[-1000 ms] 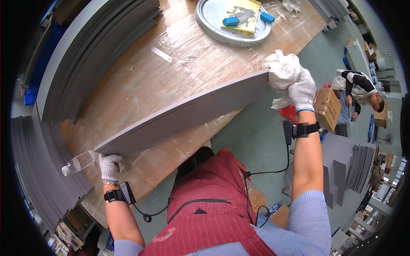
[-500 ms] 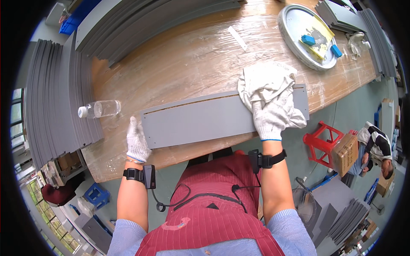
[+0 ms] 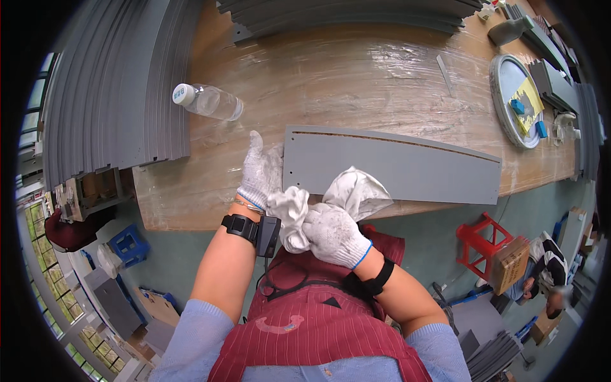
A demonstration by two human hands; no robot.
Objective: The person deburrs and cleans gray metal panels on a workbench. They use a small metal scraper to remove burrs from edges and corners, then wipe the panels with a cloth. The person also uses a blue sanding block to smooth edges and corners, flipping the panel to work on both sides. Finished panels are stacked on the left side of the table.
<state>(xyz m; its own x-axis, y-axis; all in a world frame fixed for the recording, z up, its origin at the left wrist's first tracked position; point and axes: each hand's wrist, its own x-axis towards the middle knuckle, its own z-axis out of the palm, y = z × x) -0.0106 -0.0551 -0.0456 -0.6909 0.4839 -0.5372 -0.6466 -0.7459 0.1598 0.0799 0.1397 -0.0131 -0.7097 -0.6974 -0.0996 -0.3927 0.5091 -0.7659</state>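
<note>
A long flat grey board (image 3: 394, 162) lies on the wooden table, with a narrow brown groove along its far edge and small holes at its left end. My left hand (image 3: 261, 169), in a white knit glove, rests against that left end with its thumb stretched out and away from the board. The other fingers are partly hidden. My right hand (image 3: 337, 235), gloved too, is closed on a crumpled white cloth (image 3: 358, 193) at the board's near edge. Part of the cloth bunches out toward my left wrist, and another part lies over the board's near edge.
A clear plastic bottle (image 3: 216, 102) with a white cap lies left of the board. Stacks of grey panels (image 3: 121, 89) stand at the left and far side. On the right sits a round lid (image 3: 501, 95) with a yellow sheet and blue blocks. A red stool (image 3: 468, 245) stands beyond the table.
My right hand has swept from the board's right part to its near left side, bringing the cloth along. The left hand stays by the left end. The whole view has shifted.
</note>
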